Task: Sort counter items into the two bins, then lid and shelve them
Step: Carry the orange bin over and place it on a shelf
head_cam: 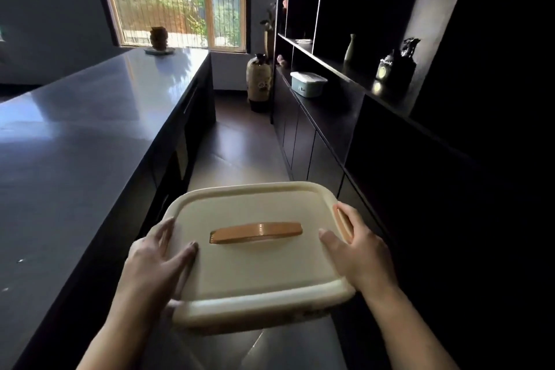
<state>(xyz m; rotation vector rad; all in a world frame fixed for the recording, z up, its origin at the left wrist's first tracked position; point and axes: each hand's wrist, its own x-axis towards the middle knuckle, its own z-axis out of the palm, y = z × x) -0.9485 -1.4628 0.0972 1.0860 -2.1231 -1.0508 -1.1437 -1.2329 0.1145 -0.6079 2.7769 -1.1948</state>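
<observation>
Cream bin (pixel 258 261), lid on, carried in the aisle between counter (pixel 75 144) and shelving (pixel 345 117). Shelf ledge lies ahead and to the right, nearer the right hand (pixel 357 252); blue bin (pixel 307 83) already sits there. Long axis runs hand to hand. Left hand (pixel 156 264) clasps the left end, right hand the right end by the orange latch (pixel 342 221), thumbs flat on the lid. Orange handle (pixel 256 232) centred.

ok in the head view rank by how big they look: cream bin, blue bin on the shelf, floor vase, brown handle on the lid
1. cream bin, largest, though nearest the camera
2. floor vase
3. brown handle and blue bin: too close to rank, and at different distances
</observation>
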